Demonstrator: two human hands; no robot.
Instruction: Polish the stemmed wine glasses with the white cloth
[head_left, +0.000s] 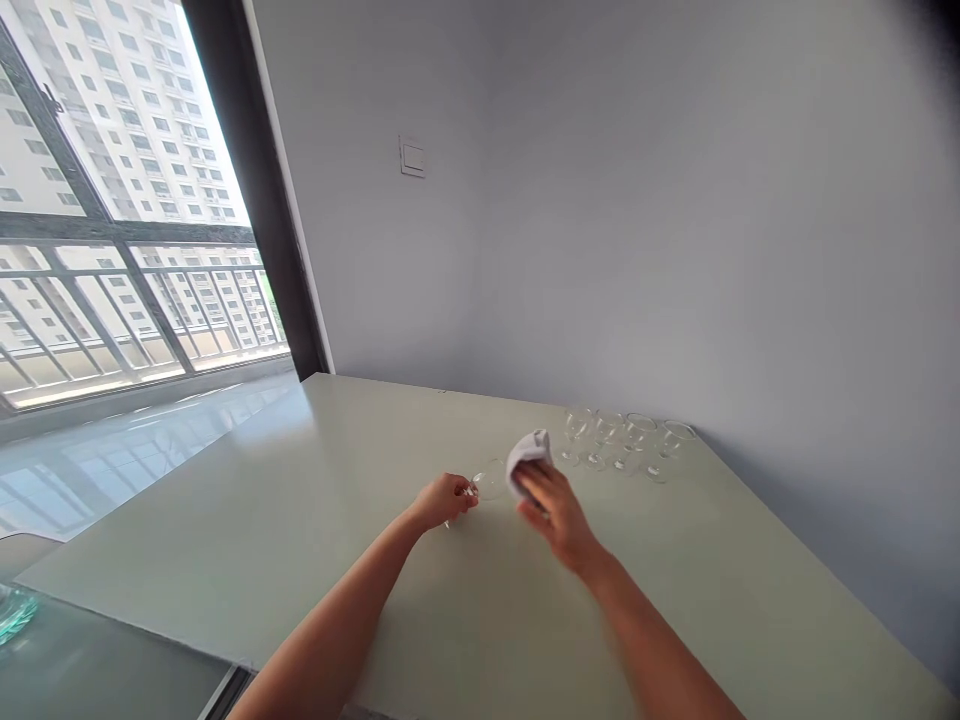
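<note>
A clear stemmed glass [490, 480] lies tilted above the table, its bowl toward the right. My left hand [446, 500] is closed on its stem, with the foot partly hidden behind the fingers. Just right of the bowl, my right hand [551, 505] grips a white cloth [529, 455], its fingers bent against the cloth's underside. Between cloth and glass rim a small gap seems to show.
Several clear stemmed glasses [619, 440] stand upright in a row near the wall at the table's back right. The pale table [360, 440] meets a grey wall. A greenish glass object [13, 612] sits on a lower surface at far left.
</note>
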